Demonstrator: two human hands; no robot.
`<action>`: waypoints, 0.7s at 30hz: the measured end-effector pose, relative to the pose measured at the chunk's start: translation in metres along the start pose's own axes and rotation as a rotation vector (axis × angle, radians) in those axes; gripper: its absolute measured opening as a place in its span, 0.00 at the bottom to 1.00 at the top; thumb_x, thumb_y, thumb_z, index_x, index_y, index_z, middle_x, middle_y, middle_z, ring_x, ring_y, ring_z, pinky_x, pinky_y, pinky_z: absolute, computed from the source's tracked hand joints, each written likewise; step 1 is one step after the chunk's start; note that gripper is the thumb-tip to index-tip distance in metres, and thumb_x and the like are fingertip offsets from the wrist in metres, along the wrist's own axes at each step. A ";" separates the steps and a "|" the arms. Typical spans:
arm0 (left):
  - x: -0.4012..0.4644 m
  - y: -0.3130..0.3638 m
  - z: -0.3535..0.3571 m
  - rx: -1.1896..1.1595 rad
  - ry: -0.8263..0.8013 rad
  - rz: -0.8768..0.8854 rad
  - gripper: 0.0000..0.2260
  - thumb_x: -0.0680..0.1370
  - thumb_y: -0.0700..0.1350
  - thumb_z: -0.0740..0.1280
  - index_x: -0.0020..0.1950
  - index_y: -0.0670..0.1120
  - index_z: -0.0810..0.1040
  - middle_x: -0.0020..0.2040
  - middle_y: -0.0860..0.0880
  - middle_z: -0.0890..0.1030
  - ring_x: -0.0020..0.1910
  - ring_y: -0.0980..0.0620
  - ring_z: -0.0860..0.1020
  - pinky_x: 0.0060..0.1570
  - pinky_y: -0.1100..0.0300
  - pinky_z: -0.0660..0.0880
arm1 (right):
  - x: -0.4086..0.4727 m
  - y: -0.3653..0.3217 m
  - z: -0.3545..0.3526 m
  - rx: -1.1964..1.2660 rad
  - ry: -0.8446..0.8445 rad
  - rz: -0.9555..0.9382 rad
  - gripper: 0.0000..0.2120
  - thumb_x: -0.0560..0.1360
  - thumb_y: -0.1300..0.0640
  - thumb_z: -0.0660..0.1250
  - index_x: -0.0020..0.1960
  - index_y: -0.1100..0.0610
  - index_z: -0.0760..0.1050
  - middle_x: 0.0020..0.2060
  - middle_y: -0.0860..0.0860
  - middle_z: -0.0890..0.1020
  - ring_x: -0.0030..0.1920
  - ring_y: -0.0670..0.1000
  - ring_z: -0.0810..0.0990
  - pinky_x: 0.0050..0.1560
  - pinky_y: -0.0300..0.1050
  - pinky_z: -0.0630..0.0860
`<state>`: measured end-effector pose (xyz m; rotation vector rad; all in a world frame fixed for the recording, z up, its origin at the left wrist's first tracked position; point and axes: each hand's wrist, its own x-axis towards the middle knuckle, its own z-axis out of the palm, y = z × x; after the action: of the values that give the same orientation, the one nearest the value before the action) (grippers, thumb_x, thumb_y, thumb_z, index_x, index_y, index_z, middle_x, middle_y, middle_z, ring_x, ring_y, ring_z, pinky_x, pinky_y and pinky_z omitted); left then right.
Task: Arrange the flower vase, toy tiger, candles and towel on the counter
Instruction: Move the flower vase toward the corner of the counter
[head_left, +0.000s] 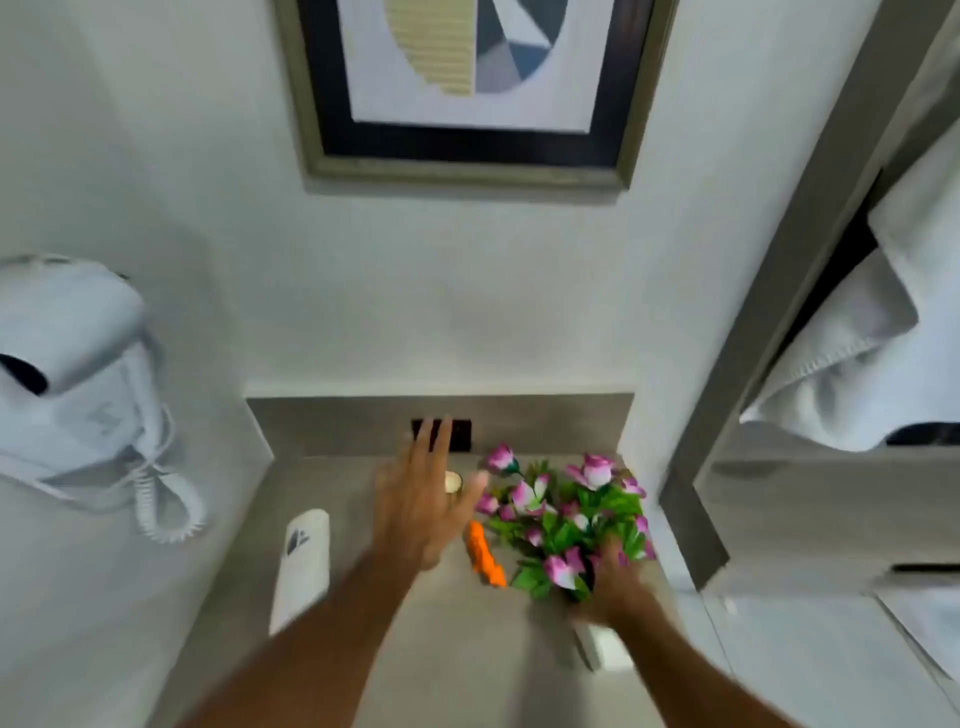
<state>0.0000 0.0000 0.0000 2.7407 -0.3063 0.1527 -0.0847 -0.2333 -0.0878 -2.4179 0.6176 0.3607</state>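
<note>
A grey tabletop (353, 649) is seen from above, set in a niche between white walls. The left hand (421, 509) is held above the middle of the tabletop, palm down, with its fingers (439, 441) stretched out and spread apart, gripping nothing. A small cream candle (453, 481) is partly hidden beneath this hand, just right of the palm. The right hand (615, 582) is placed low among the leaves of the flower vase (592, 642), which stands at the right side of the tabletop close to the wall; only a pale, blurred part of the vessel is seen below the hand. Whether the right fingers are closed on the vase cannot be told, as they are blurred and mixed with the foliage. The bouquet (571, 514) is made of pink and white blooms with green leaves. An orange toy tiger (485, 556) is laid on the tabletop between the two hands, just beside the bouquet. A rolled white towel (304, 566) is laid at the left edge of the tabletop, well apart from the vase. A wall-mounted hair dryer (78, 374) with a coiled cord is fixed on the left wall, and a framed picture (467, 88) is hung above
</note>
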 end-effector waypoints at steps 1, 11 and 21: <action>-0.017 -0.012 0.027 0.006 -0.068 -0.039 0.39 0.74 0.72 0.47 0.79 0.52 0.54 0.79 0.47 0.63 0.75 0.45 0.65 0.69 0.43 0.66 | 0.001 0.014 0.018 -0.026 -0.061 0.087 0.67 0.66 0.45 0.82 0.82 0.56 0.33 0.79 0.63 0.61 0.78 0.66 0.64 0.75 0.62 0.67; -0.082 -0.075 0.210 0.241 -0.431 -0.034 0.40 0.64 0.72 0.61 0.69 0.49 0.77 0.69 0.41 0.77 0.64 0.35 0.77 0.56 0.34 0.74 | 0.117 0.071 0.074 0.472 0.358 -0.008 0.41 0.63 0.55 0.83 0.72 0.53 0.69 0.59 0.56 0.79 0.60 0.61 0.80 0.61 0.55 0.78; -0.085 -0.089 0.246 0.252 -0.277 -0.029 0.43 0.62 0.72 0.61 0.73 0.51 0.72 0.74 0.44 0.71 0.72 0.39 0.70 0.67 0.33 0.64 | 0.280 0.035 0.084 0.793 0.743 -0.167 0.37 0.61 0.39 0.83 0.60 0.62 0.79 0.53 0.58 0.86 0.53 0.57 0.86 0.58 0.44 0.82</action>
<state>-0.0463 0.0032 -0.2708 3.0163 -0.3412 -0.2131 0.1277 -0.3020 -0.2799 -1.7413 0.6808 -0.7595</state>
